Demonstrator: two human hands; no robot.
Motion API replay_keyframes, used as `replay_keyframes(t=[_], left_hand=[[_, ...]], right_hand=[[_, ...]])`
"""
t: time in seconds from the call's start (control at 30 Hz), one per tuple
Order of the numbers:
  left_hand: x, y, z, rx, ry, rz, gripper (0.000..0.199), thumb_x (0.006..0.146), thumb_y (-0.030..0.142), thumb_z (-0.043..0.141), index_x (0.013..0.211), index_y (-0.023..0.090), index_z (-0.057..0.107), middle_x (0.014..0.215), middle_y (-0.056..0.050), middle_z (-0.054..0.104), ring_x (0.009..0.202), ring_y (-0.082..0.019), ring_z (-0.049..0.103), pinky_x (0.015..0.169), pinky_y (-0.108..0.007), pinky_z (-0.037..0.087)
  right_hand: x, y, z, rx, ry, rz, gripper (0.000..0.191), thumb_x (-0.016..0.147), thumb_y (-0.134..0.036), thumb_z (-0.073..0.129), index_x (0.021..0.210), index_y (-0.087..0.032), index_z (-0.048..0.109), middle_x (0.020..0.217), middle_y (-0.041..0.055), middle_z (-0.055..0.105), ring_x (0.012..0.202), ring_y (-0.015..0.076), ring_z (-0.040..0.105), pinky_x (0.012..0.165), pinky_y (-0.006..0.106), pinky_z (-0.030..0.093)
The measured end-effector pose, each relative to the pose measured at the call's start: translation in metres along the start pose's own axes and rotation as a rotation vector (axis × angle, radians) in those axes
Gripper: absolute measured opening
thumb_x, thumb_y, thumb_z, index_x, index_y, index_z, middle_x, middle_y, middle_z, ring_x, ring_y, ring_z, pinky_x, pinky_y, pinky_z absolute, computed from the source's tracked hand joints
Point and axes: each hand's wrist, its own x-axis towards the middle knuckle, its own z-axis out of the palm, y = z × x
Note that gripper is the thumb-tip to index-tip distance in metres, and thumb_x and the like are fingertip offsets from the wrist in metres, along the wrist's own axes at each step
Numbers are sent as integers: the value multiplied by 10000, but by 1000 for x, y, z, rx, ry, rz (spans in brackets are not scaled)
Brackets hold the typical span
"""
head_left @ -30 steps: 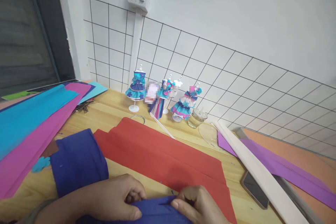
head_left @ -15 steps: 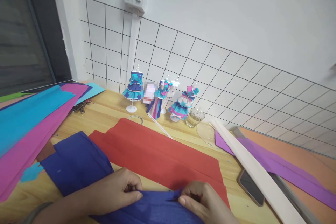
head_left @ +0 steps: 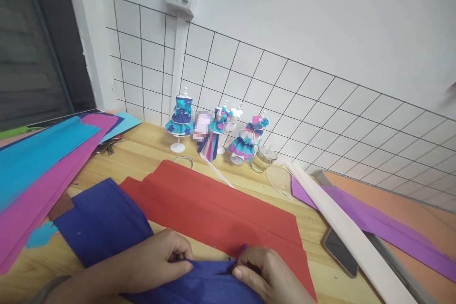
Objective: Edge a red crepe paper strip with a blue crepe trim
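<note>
Dark blue crepe paper (head_left: 199,282) lies along the front of the table, with both my hands on its far edge. My left hand (head_left: 166,256) is closed in a pinch on that edge. To its right, my right hand (head_left: 267,268) also pinches the paper, thumb against forefinger. A dark slit runs in the paper beside the right fingertips, and a small blue bit pokes up behind them. Part of the sheet is covered by my left forearm. Just beyond the hands, red crepe paper (head_left: 221,209) is spread flat.
Turquoise paper (head_left: 46,152) and magenta paper (head_left: 39,218) pile up at left. Small dress forms in paper dresses (head_left: 178,121) and a glass cup (head_left: 264,159) stand by the wall. A phone (head_left: 340,251) sits under a long cream paper roll (head_left: 352,232) at right.
My right hand has shifted slightly left along the blue paper's edge, toward my left hand. A blue bit now shows above its fingers. My left hand keeps its pinch in place.
</note>
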Motion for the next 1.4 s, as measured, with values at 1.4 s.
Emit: replay_keyframes(t=[1.4], left_hand=[[1, -6, -2, -89, -43, 4, 230, 766, 353, 476, 615, 181, 449, 516, 68, 349, 476, -82, 278, 429, -214, 186]], right_hand=[[3, 3, 9, -20, 72, 45, 449, 823, -558, 457, 629, -174, 587, 603, -15, 572, 567, 107, 472, 520, 193, 316]])
